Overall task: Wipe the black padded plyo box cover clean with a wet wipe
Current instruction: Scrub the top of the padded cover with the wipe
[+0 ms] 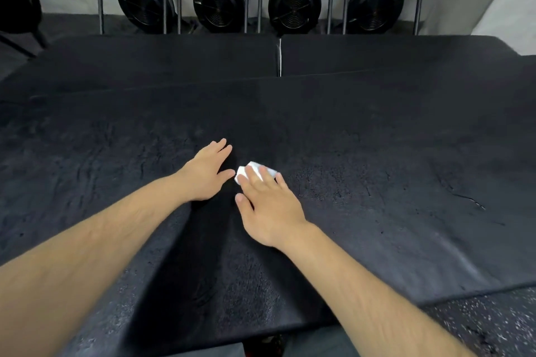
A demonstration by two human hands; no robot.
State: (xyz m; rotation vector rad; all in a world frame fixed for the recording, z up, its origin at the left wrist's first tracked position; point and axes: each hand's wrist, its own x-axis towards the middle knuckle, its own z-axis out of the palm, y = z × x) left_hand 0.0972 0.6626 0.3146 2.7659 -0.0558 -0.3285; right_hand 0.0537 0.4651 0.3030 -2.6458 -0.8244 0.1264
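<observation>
Forearms (116, 235) cross the wide plyo box cover (377, 153); left hand (207, 172) lies flat, right hand (269, 206) presses the wet wipe (246, 171) flat-fingered just beside it.

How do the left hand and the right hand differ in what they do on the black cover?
The right hand has the white wet wipe under its straight fingers; the left hand has nothing under it. The left hand lies a little farther from the camera than the right hand. Both lie flat, palm down, on the black padded cover, close together near its middle.
</observation>
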